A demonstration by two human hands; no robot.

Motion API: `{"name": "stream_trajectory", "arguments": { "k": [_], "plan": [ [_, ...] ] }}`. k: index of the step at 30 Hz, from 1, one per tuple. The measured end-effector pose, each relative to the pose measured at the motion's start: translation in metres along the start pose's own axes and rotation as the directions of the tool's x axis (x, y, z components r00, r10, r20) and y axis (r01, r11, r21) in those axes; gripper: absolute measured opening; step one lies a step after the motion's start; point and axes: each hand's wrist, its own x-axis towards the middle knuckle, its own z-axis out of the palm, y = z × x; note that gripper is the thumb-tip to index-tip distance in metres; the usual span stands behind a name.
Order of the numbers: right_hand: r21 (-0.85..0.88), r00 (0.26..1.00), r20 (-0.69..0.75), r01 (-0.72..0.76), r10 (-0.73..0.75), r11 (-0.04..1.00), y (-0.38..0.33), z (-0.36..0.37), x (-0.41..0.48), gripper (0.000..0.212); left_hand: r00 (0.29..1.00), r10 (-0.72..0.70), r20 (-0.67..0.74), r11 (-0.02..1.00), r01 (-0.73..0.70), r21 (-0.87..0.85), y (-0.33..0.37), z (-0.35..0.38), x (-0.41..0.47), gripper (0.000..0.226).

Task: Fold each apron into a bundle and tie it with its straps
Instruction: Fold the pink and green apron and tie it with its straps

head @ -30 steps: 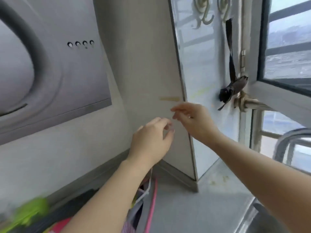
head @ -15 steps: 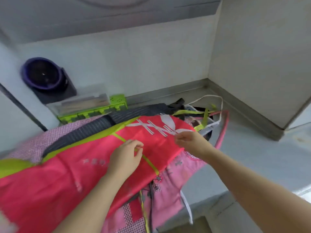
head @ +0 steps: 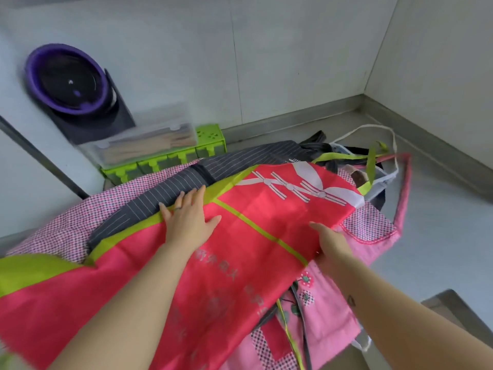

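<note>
A red apron point(head: 266, 209) with lime-green trim and a white bow print lies spread on top of a pile of aprons. My left hand point(head: 186, 222) presses flat on it, fingers spread, fingertips at the green far edge. My right hand point(head: 333, 244) holds the apron's near right edge, thumb on top and fingers hidden under the cloth. Its green straps point(head: 346, 156) trail to the far right. Beneath lie a dark pinstriped apron point(head: 240, 161), a pink checked apron point(head: 66, 222) and a pink flowered apron point(head: 328, 316).
The pile sits on a grey steel counter point(head: 440, 236) in a wall corner. A purple bowl point(head: 66, 78) hangs on the back wall. A green box point(head: 165, 161) with a clear container point(head: 149, 140) on it stands behind the pile. A white cord point(head: 392, 140) loops at the far right.
The view dropped from the wall and window down to the apron pile. My left hand went from pinching the red apron to pressing flat on it; my right hand slid to its near edge.
</note>
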Motion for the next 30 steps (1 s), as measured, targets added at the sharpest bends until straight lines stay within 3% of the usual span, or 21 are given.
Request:
{"name": "stream_trajectory", "arguments": {
  "k": [4, 8, 11, 12, 15, 17, 19, 21, 24, 27, 30],
  "plan": [
    [-0.012, 0.994, -0.003, 0.109, -0.109, 0.994, 0.003, 0.003, 0.001, 0.008, 0.989, 0.092, -0.119, 0.993, -0.100, -0.065, -0.003, -0.009, 0.017, 0.032],
    [-0.097, 0.920, -0.106, 0.368, -0.377, 0.925, -0.023, 0.003, -0.011, 0.006, 0.951, 0.143, -0.276, 0.886, -0.247, -0.393, -0.005, -0.030, 0.013, 0.035],
    [-0.078, 0.864, -0.050, 0.496, -0.500, 0.865, -0.059, 0.010, -0.032, 0.011, 0.936, 0.078, -0.343, 0.764, -0.277, -0.582, -0.009, -0.065, 0.009, 0.034],
    [-0.067, 0.840, -0.021, 0.540, -0.542, 0.839, -0.071, 0.014, -0.043, 0.012, 0.944, 0.040, -0.329, 0.687, -0.265, -0.676, -0.012, -0.080, 0.007, 0.031],
    [-0.118, 0.713, 0.068, 0.700, -0.698, 0.704, -0.109, 0.025, -0.075, 0.018, 0.973, -0.034, -0.227, 0.278, -0.209, -0.937, -0.019, -0.126, 0.004, 0.017],
    [-0.141, 0.642, 0.167, 0.767, -0.748, 0.626, -0.134, 0.034, -0.103, 0.017, 0.971, -0.059, -0.231, 0.161, -0.219, -0.962, -0.024, -0.158, -0.006, 0.022],
    [-0.080, 0.670, 0.313, 0.725, -0.673, 0.684, -0.158, 0.041, -0.130, 0.009, 0.958, -0.078, -0.276, 0.154, -0.262, -0.953, -0.028, -0.192, -0.021, 0.025],
    [-0.077, 0.713, 0.488, 0.611, -0.505, 0.788, -0.182, 0.042, -0.153, 0.006, 0.936, -0.128, -0.326, 0.169, -0.304, -0.938, -0.034, -0.217, -0.031, 0.014],
    [-0.122, 0.609, 0.732, 0.557, -0.305, 0.822, -0.205, 0.037, -0.186, 0.026, 0.899, -0.218, -0.380, 0.187, -0.344, -0.920, -0.052, -0.247, -0.041, 0.026],
    [-0.079, 0.490, 0.819, 0.612, -0.298, 0.787, -0.198, 0.049, -0.205, 0.015, 0.875, -0.221, -0.431, 0.176, -0.399, -0.900, -0.056, -0.279, -0.053, 0.025],
    [0.107, 0.468, 0.782, 0.550, -0.412, 0.828, -0.184, 0.070, -0.208, 0.012, 0.899, -0.148, -0.412, 0.076, -0.405, -0.911, -0.047, -0.302, -0.062, 0.007]
  ]
}}
